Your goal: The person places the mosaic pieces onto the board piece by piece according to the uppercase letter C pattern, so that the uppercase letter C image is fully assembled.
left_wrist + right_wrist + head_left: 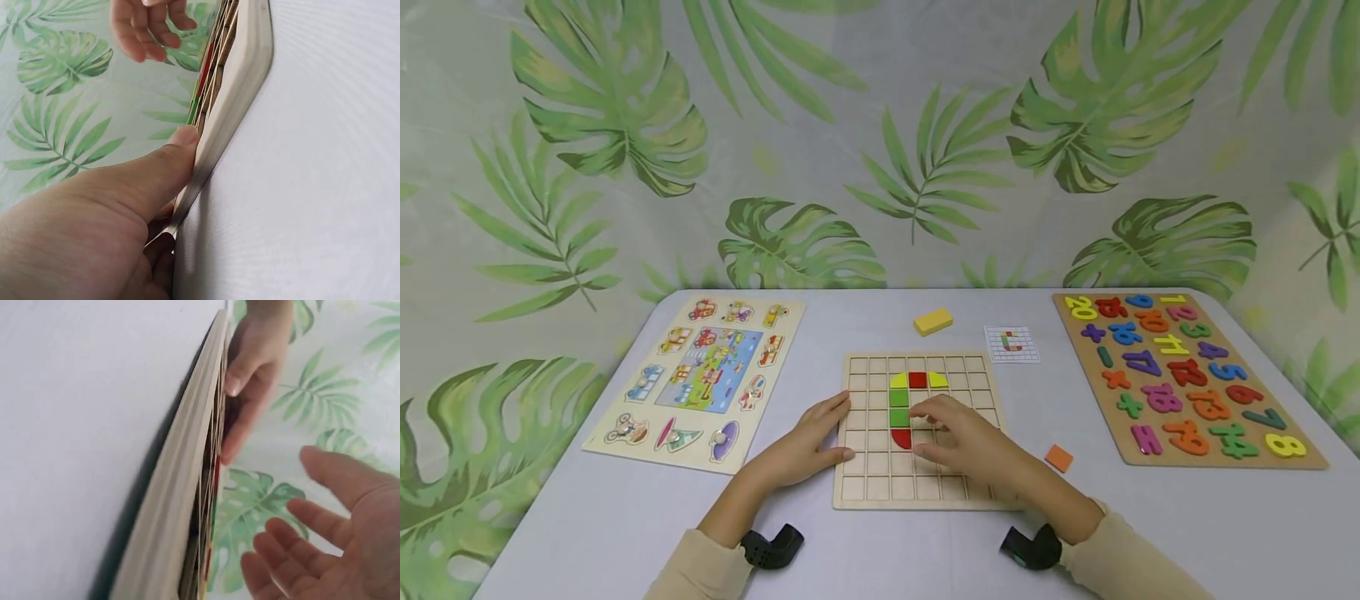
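Observation:
A light wooden grid board lies before me, with a hook-shaped row of coloured tiles in its cells. At the top, a red square sits between two curved yellow tiles; green squares and a curved red tile run below on the left. My left hand rests against the board's left edge, fingers extended along it and thumb at the rim. Over the right half hovers my right hand, its fingers loosely bent and apart. The right wrist view shows nothing between those fingers.
Behind the board lie a yellow block and a pattern card. An orange square is beside my right forearm. A vehicle peg puzzle lies at left, a number puzzle board at right. A leaf-patterned cloth hangs behind the table.

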`<action>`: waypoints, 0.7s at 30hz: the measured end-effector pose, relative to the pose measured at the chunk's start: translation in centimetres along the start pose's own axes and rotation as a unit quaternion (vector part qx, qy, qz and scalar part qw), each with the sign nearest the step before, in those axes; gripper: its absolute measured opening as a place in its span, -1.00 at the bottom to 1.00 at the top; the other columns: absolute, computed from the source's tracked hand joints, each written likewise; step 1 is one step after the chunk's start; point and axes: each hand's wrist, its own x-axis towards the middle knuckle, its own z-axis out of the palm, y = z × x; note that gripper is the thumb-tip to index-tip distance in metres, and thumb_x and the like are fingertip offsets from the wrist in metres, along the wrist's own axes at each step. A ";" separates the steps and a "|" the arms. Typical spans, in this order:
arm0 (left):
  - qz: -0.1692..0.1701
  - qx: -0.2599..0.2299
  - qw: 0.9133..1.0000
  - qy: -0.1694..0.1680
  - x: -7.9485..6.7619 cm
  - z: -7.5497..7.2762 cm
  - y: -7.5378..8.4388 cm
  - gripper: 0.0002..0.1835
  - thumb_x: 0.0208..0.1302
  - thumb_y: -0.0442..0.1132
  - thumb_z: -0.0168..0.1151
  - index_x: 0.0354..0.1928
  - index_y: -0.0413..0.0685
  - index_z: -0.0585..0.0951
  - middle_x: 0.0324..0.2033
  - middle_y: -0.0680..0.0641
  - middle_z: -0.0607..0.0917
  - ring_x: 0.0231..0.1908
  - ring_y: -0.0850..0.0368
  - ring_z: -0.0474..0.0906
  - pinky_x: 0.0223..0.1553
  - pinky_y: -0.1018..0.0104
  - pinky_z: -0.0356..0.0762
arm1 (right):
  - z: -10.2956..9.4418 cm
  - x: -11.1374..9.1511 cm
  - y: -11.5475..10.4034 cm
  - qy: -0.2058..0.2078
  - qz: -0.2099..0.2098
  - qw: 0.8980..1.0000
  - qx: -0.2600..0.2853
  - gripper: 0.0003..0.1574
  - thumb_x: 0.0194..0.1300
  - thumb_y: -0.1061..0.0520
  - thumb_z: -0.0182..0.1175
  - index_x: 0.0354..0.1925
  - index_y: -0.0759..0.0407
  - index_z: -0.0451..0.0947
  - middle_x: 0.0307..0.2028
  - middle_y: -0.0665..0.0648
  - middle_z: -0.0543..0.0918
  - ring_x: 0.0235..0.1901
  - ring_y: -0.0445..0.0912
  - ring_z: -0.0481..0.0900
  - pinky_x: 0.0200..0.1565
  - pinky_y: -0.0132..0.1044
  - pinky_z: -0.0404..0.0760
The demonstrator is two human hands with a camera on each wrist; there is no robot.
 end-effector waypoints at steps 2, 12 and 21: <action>0.000 0.002 1.000 0.001 0.0 0.0 0.0 -0.21 0.19 -0.01 0.16 0.34 -0.24 0.08 0.36 -0.07 -0.01 0.32 -0.03 -0.15 0.24 0.07 -0.06 | -0.9 -0.6 -0.1 0.009 -0.008 1.000 -0.001 -0.41 0.13 -0.01 0.26 0.12 0.04 0.37 0.07 -0.03 0.40 -0.01 -0.07 0.40 -0.04 -0.13 0.45; -0.007 0.006 1.000 -0.003 0.0 0.0 0.0 -0.21 0.20 -0.01 0.16 0.35 -0.21 0.07 0.36 -0.04 -0.02 0.32 0.00 -0.16 0.24 0.09 -0.05 | -5.3 -5.3 1.0 0.085 -0.012 0.994 -0.071 -0.36 0.09 0.05 0.29 0.15 0.05 0.36 0.11 0.07 0.39 0.09 0.02 0.35 -0.05 -0.02 0.45; -0.008 0.017 1.000 -0.004 0.1 0.1 -0.3 -0.20 0.20 0.02 0.13 0.36 -0.18 0.06 0.36 0.00 -0.03 0.32 0.02 -0.16 0.25 0.12 -0.07 | -7.1 -9.3 4.3 0.111 0.037 0.987 -0.111 -0.42 0.10 0.04 0.28 0.09 0.10 0.40 0.01 0.04 0.49 -0.09 -0.02 0.45 -0.21 -0.11 0.54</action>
